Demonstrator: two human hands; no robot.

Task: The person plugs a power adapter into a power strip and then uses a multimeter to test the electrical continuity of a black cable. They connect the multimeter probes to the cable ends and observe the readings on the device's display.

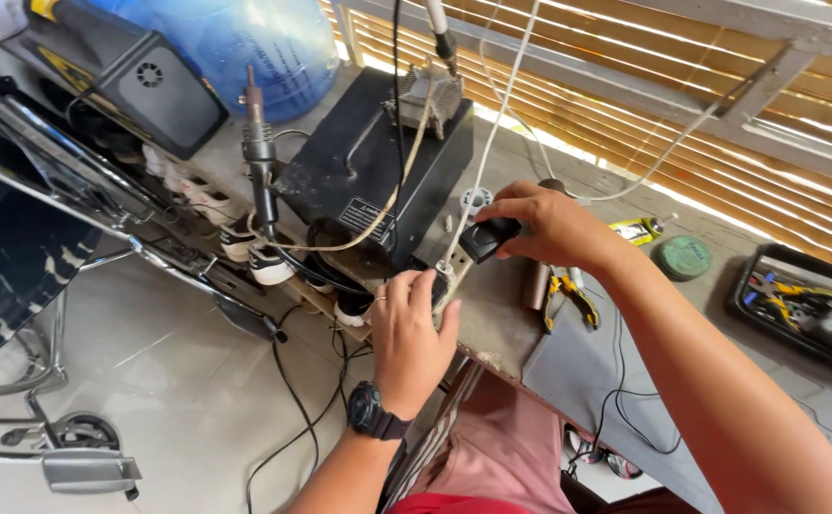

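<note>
Right hand point(549, 224) closed on a black plug point(488, 237), pinched between thumb and fingers just above the left hand. Left hand point(410, 328), watch point(370, 411) at the wrist, curled down onto a power strip point(440, 286) at the bench point(506, 324) edge, fingertips touching it; grip not clear. Beyond both hands a black box point(373, 167) with white cables point(492, 124); right of the right hand, yellow pliers point(568, 295) and a green tin point(683, 257).
</note>
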